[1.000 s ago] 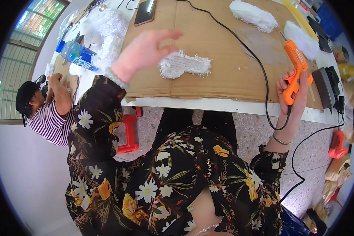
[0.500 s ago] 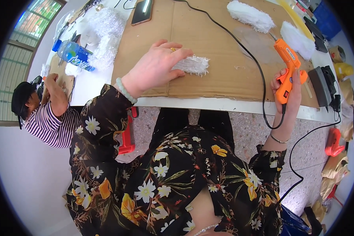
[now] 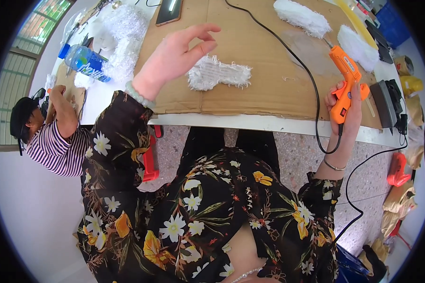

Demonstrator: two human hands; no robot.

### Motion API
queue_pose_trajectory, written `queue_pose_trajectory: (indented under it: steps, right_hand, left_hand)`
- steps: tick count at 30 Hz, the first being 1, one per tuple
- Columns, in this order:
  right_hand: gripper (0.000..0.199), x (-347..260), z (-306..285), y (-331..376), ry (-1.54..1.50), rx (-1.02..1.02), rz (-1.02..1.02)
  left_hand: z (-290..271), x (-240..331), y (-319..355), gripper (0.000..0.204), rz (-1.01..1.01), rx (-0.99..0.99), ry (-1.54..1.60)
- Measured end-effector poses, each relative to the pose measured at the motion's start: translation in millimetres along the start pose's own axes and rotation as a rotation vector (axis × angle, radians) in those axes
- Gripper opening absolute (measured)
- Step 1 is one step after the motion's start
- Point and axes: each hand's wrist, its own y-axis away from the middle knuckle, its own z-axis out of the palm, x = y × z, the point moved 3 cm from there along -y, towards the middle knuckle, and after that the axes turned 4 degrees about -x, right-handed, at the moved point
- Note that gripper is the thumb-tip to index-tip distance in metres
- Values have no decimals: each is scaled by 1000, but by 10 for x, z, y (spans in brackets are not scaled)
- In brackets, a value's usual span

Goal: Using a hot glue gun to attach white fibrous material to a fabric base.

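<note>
My right hand (image 3: 347, 106) is wrapped round the grip of an orange hot glue gun (image 3: 343, 70), its nozzle pointing away from me toward the far side of the table. My left hand (image 3: 174, 54) is raised with fingers apart and nothing in them. Just below and right of that hand, a white shaggy fabric piece (image 3: 217, 74) lies flat on the cardboard sheet (image 3: 259, 96). It is wider at its left end and narrows toward the right.
Two larger white fluffy pieces, one a long roll (image 3: 302, 18), lie at the far right. A black cord (image 3: 288, 49) crosses the cardboard. A phone (image 3: 169, 11), a blue-capped bottle (image 3: 85, 62) and white fluff (image 3: 125, 26) are on the left, where a person in stripes (image 3: 56, 146) works.
My left hand has let go of the white fabric piece and moved up and left, uncovering its wider left end. My right hand with the glue gun stays in place.
</note>
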Motion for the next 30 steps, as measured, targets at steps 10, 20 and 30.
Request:
queue_pose_trajectory:
  steps: [10, 20, 30]
  right_hand:
    - [35, -65, 63, 136, -4, 157, -27]
    - [35, -20, 6, 109, -14, 0, -30]
    - [34, -37, 19, 93, 4, -8, -26]
  left_hand:
    - [89, -219, 84, 43, -91, -222, -286]
    - [113, -52, 108, 46, -235, -276, -378]
    - [125, -230, 248, 64, -304, -163, 248]
